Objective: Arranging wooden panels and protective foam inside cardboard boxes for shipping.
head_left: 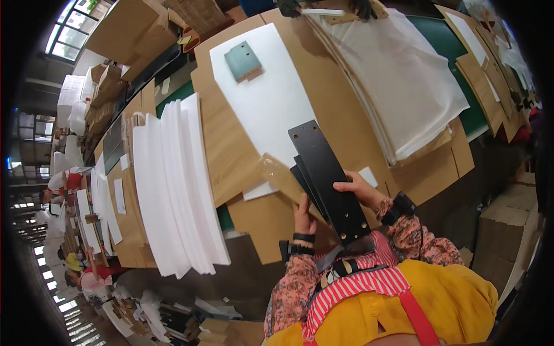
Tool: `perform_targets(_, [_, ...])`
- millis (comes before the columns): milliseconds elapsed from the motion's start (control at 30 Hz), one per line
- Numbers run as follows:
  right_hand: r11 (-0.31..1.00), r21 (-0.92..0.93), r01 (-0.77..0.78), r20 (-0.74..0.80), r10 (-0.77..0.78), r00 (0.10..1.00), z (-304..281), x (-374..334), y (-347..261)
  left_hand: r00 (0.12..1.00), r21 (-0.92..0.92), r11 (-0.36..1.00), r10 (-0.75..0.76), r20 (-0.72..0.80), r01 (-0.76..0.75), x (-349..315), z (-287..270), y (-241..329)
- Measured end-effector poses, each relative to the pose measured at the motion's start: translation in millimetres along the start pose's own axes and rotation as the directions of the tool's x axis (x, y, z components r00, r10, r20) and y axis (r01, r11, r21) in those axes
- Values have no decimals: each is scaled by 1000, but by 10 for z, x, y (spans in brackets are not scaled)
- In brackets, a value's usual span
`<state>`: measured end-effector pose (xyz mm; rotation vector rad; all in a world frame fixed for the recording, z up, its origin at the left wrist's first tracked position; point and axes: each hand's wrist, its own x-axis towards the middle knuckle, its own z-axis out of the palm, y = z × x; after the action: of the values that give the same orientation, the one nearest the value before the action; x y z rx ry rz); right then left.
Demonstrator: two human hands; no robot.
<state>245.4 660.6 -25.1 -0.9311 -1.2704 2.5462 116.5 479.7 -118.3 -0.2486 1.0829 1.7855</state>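
Observation:
A long black board (330, 179) with holes near its ends lies slantwise before me, its near end close to my apron. My right hand (362, 190) grips its right edge, the thumb lying over the top face. Under its left side a second black piece (301, 177) sticks out. My left hand (303, 219) is closed at the left edge of these pieces; some of its fingers are hidden beneath. Next to it a tan strip (285, 183) lies under the black pieces, with a clear plastic packet (273, 167) at its far end.
White foam sheet (271, 86) carries a grey-green block (243, 60). Stacked white foam strips (176, 190) stand left. On the right lies a stack under white sheeting (404, 81), with a co-worker's gloved hands (362, 8) beyond. Cardboard boxes (508, 225) stand at lower right.

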Motion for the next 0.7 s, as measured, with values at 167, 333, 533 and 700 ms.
perform_targets(167, [972, 233, 8, -91, 14, 996, -413, 421, -446, 990, -212, 969, -137, -44, 125, -86, -243, -58])
perform_targets(333, [980, 162, 119, -117, -100, 988, -872, 2091, -1302, 985, -207, 974, -120, -121, 94, -457, -362, -144])
perform_targets(533, [999, -36, -7, -114, 3, 993, -1141, 4018, -1996, 975, -285, 955, 18, -223, -83, -756, -394, -199])
perform_targets(700, [460, -881, 108, -191, -555, 810, -1885, 4422, -1987, 977, -317, 945, -134, -163, 76, -418, -145, -279])
